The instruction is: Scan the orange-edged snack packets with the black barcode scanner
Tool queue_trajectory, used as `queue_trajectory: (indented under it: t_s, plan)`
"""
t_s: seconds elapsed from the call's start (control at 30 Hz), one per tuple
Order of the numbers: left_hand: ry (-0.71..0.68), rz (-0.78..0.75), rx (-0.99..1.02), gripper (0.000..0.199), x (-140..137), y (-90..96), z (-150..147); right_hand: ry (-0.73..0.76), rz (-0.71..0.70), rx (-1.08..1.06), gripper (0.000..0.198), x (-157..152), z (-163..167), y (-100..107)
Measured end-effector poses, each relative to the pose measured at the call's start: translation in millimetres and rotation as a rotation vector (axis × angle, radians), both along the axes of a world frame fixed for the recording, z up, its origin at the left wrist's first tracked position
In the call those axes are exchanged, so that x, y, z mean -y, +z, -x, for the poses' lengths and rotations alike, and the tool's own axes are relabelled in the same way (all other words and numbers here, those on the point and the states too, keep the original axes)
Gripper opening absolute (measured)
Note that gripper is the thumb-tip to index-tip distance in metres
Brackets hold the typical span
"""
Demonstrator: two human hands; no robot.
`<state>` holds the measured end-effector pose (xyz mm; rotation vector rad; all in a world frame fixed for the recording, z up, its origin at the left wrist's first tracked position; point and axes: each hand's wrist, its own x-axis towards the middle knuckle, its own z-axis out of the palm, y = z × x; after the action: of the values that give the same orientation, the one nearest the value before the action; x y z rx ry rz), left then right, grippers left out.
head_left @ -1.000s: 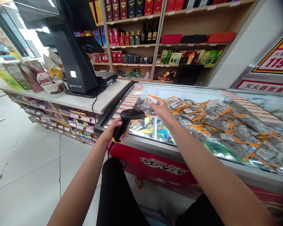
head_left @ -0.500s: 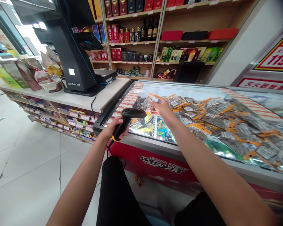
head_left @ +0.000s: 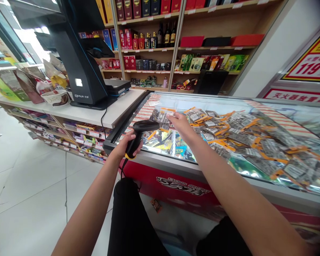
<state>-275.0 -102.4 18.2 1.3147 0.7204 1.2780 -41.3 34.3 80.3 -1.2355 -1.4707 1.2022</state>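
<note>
My left hand [head_left: 126, 145] is wrapped round the grip of a black handheld barcode scanner [head_left: 142, 129] with a yellow trim at its base. The scanner's head points right, above the near left part of the glass-topped freezer [head_left: 160, 156]. My right hand [head_left: 180, 124] has its fingers closed at the right edge of a clear snack packet [head_left: 164, 119] with orange ends, just beyond the scanner's head. Many similar packets [head_left: 245, 135] lie in a loose heap on the glass, right of my right hand.
On the left counter [head_left: 120, 110] stand a black checkout terminal [head_left: 82, 67], a paper tub [head_left: 56, 98] and several bags. Behind the freezer are shelves [head_left: 149, 49] of boxes and bottles. One small packet [head_left: 156, 205] lies on the floor by the freezer. A cable [head_left: 124, 167] hangs from the scanner.
My right hand has shifted slightly left and down with the packet, which now looks flatter over the glass. The scanner stays in my left hand; the whole view has shifted slightly.
</note>
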Motion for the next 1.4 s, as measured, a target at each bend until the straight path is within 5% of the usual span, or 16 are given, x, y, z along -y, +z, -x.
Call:
queue_trajectory:
  t_s: [0.23,0.33,0.4,0.53,0.63,0.77,0.93,1.03,1.2,1.4]
  plan:
    - [0.027,-0.018,0.027,0.053,1.1,3.9,-2.6,0.161,0.071,0.100,0.015,17.1,11.1,-8.2]
    - [0.040,-0.008,0.021,0.054,2.4,5.0,-2.3,0.284,0.094,0.030,0.048,20.0,11.9,-14.4]
    - [0.044,-0.005,0.015,0.054,2.7,4.4,-1.7,0.316,-0.007,0.087,0.061,20.3,11.2,-20.7]
    - [0.045,-0.005,0.011,0.054,1.8,1.1,-0.2,0.339,-0.411,0.505,0.038,25.3,9.1,-37.6]
    - [0.056,0.005,0.017,0.055,1.0,-0.1,-0.3,0.430,-0.570,0.739,0.042,36.1,12.5,-47.7]
    - [0.073,0.001,0.021,0.060,1.1,2.8,-1.9,0.553,-0.640,0.724,0.047,48.0,28.7,-50.6]
    - [0.072,-0.007,0.035,0.064,2.9,4.9,-1.8,0.683,-0.501,0.650,0.058,47.9,39.6,-38.9]
    - [0.083,-0.004,0.068,0.063,4.5,2.0,0.4,0.492,-0.518,0.689,0.055,45.0,16.8,-25.7]
    - [0.051,-0.026,0.058,0.059,6.2,-1.1,1.9,-0.170,-0.501,1.015,0.048,33.3,-60.8,-16.6]
    - [0.038,-0.034,-0.001,0.056,6.8,-0.8,-6.6,-0.142,-0.263,0.892,0.050,3.5,-108.7,-42.0]
